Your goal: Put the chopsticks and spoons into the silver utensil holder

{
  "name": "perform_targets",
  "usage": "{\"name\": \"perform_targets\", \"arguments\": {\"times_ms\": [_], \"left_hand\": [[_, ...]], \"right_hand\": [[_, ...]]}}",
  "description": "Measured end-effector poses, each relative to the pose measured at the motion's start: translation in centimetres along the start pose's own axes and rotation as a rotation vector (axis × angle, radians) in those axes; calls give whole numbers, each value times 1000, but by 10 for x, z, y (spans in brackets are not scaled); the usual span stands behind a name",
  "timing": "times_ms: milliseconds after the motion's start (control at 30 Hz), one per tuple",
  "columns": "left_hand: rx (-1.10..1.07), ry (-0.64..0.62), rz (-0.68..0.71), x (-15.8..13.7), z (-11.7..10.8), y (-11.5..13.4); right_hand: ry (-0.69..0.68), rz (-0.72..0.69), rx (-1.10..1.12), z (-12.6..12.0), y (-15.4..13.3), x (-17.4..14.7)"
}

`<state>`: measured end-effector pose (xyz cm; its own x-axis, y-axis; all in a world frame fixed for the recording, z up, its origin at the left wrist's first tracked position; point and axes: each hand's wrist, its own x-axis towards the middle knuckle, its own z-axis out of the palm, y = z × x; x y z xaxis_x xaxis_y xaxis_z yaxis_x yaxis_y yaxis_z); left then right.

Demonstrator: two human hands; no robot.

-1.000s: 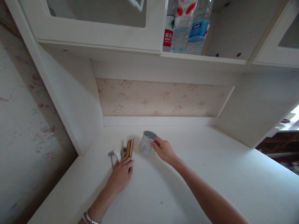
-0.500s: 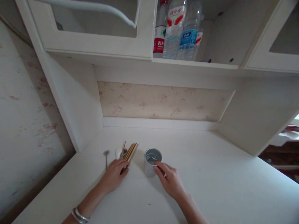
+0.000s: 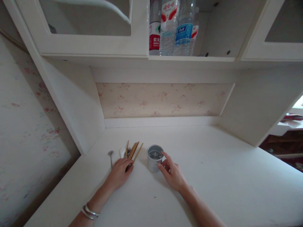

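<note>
A bunch of wooden chopsticks (image 3: 133,150) lies on the white table, along with a white spoon (image 3: 122,152) and a metal spoon partly hidden among them. My left hand (image 3: 121,173) is closed over their near ends, fingers curled round the bunch. To its left is a long-handled metal spoon (image 3: 110,154), its handle running under or beside that hand. A grey metal cup (image 3: 154,162) with holes in its base stands upright to the right of the chopsticks. At the cup's right side, my right hand (image 3: 172,173) has thumb and forefinger apart, close to or touching the rim and wall.
White cabinets hang above the table; an open compartment holds several plastic bottles (image 3: 181,33). A side panel (image 3: 258,101) bounds the table at right and another (image 3: 68,94) at left. Flowered wallpaper (image 3: 163,99) covers the back.
My right thumb and forefinger have parted from their pinch on the cup's rim, the forefinger now at its right edge. My left hand stays on the chopsticks. The camera view has shifted slightly.
</note>
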<state>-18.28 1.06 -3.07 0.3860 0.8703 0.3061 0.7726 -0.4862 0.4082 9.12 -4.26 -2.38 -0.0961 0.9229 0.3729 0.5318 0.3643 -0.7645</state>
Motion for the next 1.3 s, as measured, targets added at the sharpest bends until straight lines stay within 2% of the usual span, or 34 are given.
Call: {"name": "perform_targets", "arguments": {"times_ms": [233, 367, 567, 667, 733, 833, 900, 1000, 1100, 1300], "left_hand": [[-2, 2, 24, -1, 0, -1], [-15, 18, 28, 0, 2, -3], [88, 40, -109, 12, -9, 9], [169, -1, -116, 26, -16, 19], [198, -86, -120, 36, -16, 25], [242, -239, -202, 48, -8, 30], [259, -288, -236, 53, -1, 33], [212, -312, -263, 55, 6, 38], [153, -318, -289, 56, 1, 40], [-18, -256, -252, 66, -38, 50]], "right_hand": [[205, 72, 148, -2, 9, 2], [237, 137, 192, 0, 13, 4], [300, 83, 216, 2, 17, 7], [258, 49, 275, 4, 17, 8], [201, 50, 296, 7, 16, 7], [117, 56, 267, 11, 16, 6], [74, 42, 219, 13, 16, 5], [73, 27, 164, 14, 17, 4], [90, 41, 135, 17, 20, 4], [73, 86, 74, 21, 22, 5]]}}
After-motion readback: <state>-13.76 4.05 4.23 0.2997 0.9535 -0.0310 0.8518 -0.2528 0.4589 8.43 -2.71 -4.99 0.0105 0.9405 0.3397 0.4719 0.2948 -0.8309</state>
